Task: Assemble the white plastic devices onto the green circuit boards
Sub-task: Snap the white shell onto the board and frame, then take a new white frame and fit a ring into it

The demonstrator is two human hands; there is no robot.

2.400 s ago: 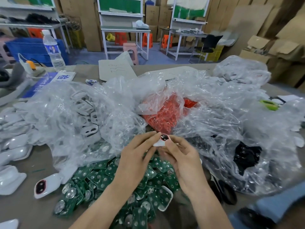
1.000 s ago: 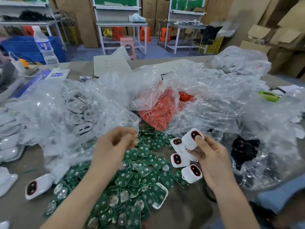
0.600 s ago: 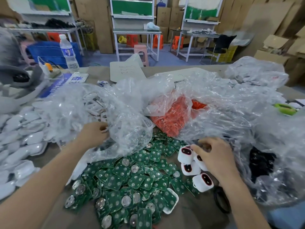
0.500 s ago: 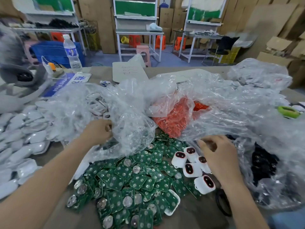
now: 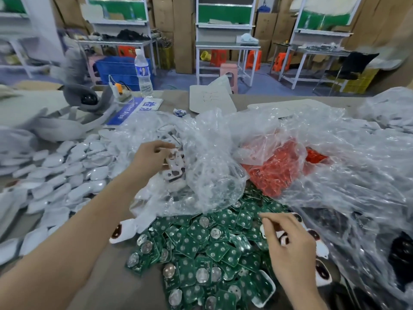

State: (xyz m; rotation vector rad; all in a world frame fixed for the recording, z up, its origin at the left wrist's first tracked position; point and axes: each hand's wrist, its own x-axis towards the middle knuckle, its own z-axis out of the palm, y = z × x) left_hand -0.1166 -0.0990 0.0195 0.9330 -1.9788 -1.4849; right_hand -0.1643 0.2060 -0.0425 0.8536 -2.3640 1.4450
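A heap of green circuit boards (image 5: 201, 247) lies on the table in front of me. My left hand (image 5: 150, 158) reaches into a clear plastic bag (image 5: 207, 175) and pinches a white plastic device (image 5: 174, 161) from the pile inside. My right hand (image 5: 288, 245) hovers over the right side of the boards with loosely curled fingers, holding nothing. Under and beside it lie several assembled white devices (image 5: 321, 249) with dark red windows. One more assembled device (image 5: 119, 230) lies left of the boards.
Rows of white shells (image 5: 67, 175) cover the table's left side. A bag of orange parts (image 5: 283, 168) sits behind the boards, and more crumpled plastic bags (image 5: 357, 175) fill the right. A water bottle (image 5: 143, 73) and a grey headset (image 5: 87, 104) stand at the back left.
My left hand went deeper into the bag and took hold of a white device. My right hand let go of the assembled devices and moved left over the boards.
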